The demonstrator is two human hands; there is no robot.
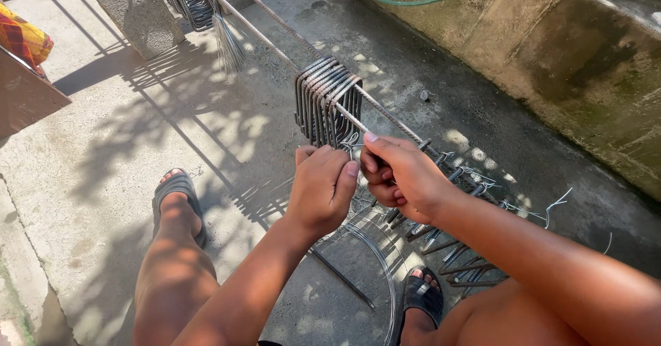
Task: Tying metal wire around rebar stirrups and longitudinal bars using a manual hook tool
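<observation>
Left hand (320,187) and right hand (403,177) meet, both closed on thin grey tie wire (352,143) at long ribbed steel bar (385,115); bar axis runs away up-left; cluster of bent steel stirrups (327,101) just beyond fingers.

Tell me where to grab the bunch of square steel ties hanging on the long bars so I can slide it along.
Probably grip the bunch of steel ties by its top edge, coming from above on the side away from both hands: the loops hang upright from the long bars, so that edge is exposed, while the left hand and right hand crowd the near end.
</observation>
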